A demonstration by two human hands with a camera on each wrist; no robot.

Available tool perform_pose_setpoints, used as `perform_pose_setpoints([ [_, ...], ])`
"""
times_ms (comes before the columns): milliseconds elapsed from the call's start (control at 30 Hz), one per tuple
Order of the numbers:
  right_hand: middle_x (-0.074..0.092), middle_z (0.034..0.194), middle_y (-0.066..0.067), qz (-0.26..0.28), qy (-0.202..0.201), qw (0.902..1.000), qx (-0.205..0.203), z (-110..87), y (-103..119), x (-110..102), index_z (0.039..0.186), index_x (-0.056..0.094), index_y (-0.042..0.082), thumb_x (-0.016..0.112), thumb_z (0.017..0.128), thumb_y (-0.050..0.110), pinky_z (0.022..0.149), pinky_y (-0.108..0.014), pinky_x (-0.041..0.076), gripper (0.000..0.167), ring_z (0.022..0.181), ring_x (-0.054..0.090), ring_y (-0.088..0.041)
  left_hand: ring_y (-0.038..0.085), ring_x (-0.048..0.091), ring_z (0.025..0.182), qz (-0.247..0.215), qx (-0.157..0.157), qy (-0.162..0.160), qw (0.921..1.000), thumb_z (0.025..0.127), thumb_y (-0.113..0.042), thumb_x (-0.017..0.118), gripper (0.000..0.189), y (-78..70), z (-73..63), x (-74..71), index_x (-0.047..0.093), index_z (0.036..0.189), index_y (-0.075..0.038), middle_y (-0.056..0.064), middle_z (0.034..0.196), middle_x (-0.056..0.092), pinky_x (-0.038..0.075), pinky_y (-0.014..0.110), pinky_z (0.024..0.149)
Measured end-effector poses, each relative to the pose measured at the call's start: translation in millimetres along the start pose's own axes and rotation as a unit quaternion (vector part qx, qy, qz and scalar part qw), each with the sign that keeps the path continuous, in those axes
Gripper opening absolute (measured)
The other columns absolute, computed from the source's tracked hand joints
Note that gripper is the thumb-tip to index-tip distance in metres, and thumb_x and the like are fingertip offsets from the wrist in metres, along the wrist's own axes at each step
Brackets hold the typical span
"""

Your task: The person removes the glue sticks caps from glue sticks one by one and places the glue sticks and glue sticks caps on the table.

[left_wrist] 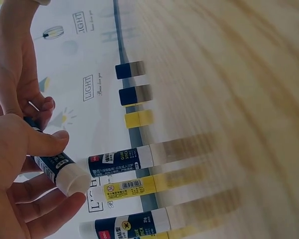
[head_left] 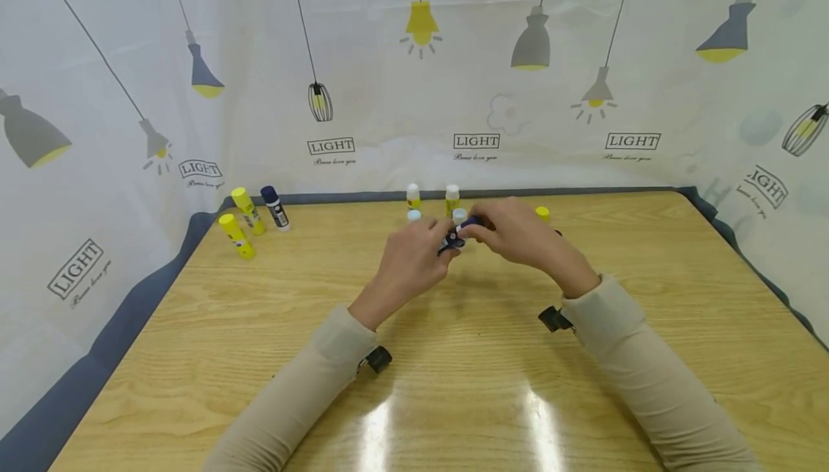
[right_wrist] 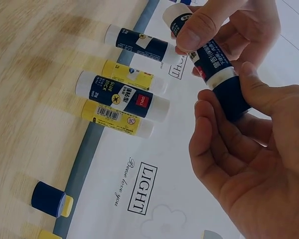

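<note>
Above the pale wooden table (head_left: 466, 350), two hands work together on one navy-and-white plastic glue stick (right_wrist: 214, 60) — left hand (head_left: 413, 257) gripping the cylindrical barrel (right_wrist: 218, 59), right hand (head_left: 513, 232) pinching the round navy cap (right_wrist: 231, 100) — best kept straight in line to avoid jamming.

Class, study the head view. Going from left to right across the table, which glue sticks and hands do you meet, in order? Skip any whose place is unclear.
Nearer yellow glue stick, farther yellow glue stick, navy-capped glue stick, left hand, held glue stick, right hand.
</note>
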State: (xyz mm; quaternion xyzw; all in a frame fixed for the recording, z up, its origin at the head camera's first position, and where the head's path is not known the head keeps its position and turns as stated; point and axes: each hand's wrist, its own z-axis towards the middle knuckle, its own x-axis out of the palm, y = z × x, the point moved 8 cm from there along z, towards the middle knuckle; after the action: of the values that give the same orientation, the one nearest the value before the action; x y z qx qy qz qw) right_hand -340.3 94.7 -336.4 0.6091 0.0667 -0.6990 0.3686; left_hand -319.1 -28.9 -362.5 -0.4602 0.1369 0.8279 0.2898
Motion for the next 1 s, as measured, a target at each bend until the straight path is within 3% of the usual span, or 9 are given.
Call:
perform_pose_setpoints([
  [400, 0.061, 0.074, -0.001, -0.009, -0.004, 0.9999, -0.014, -0.6, 1.3, 1.2, 0.1, 0.069, 0.008, 0.067, 0.102, 0.029, 0.059, -0.031, 0.041, 0.021, 0.06, 0.048, -0.013, 0.018, 0.068, 0.071, 0.017, -0.011, 0.04, 0.999, 0.096, -0.036, 0.075, 0.03, 0.8, 1.4, 6.3, 0.069, 0.117, -0.016, 0.002, 0.093, 0.072, 0.054, 0.033, 0.054],
  [633, 0.058, 0.071, 0.0, 0.004, -0.007, 0.9999, -0.011, -0.9, 2.2, 1.5, 0.093, 0.067, 0.011, 0.067, 0.102, 0.031, 0.058, -0.031, 0.04, 0.022, 0.058, 0.046, -0.013, 0.014, 0.067, 0.071, -0.022, -0.022, 0.087, 0.9957, 0.1, -0.034, 0.07, 0.026, 2.1, 0.7, 14.8, 0.065, 0.116, -0.015, 0.0, 0.094, 0.072, 0.052, 0.032, 0.056],
  [733, 0.057, 0.069, 0.0, 0.005, -0.012, 0.9999, -0.01, -1.3, 1.8, 1.9, 0.092, 0.067, 0.012, 0.067, 0.102, 0.031, 0.058, -0.03, 0.039, 0.022, 0.056, 0.045, -0.013, 0.013, 0.066, 0.069, -0.04, -0.03, 0.082, 0.9953, 0.099, -0.036, 0.072, 0.033, 3.5, 0.3, 15.2, 0.064, 0.123, -0.016, 0.0, 0.094, 0.073, 0.051, 0.031, 0.055],
  [900, 0.058, 0.068, 0.001, 0.011, -0.036, 0.9992, -0.014, -1.1, 2.4, -0.2, 0.096, 0.07, 0.012, 0.067, 0.102, 0.031, 0.057, -0.03, 0.04, 0.02, 0.056, 0.046, -0.012, 0.012, 0.059, 0.056, -0.054, -0.064, 0.053, 0.9951, 0.096, -0.041, 0.074, 0.039, 8.4, 0.7, 9.1, 0.063, 0.123, -0.016, 0.001, 0.078, 0.069, 0.045, 0.028, 0.047],
  [1000, 0.059, 0.068, 0.001, 0.014, -0.046, 0.9987, -0.016, -0.3, 3.5, -1.7, 0.096, 0.071, 0.012, 0.067, 0.102, 0.031, 0.056, -0.03, 0.041, 0.02, 0.056, 0.046, -0.012, 0.014, 0.062, 0.057, -0.051, -0.07, 0.036, 0.9956, 0.092, -0.04, 0.078, 0.04, 9.4, 0.5, 5.4, 0.062, 0.118, -0.015, 0.002, 0.084, 0.073, 0.046, 0.028, 0.046],
])
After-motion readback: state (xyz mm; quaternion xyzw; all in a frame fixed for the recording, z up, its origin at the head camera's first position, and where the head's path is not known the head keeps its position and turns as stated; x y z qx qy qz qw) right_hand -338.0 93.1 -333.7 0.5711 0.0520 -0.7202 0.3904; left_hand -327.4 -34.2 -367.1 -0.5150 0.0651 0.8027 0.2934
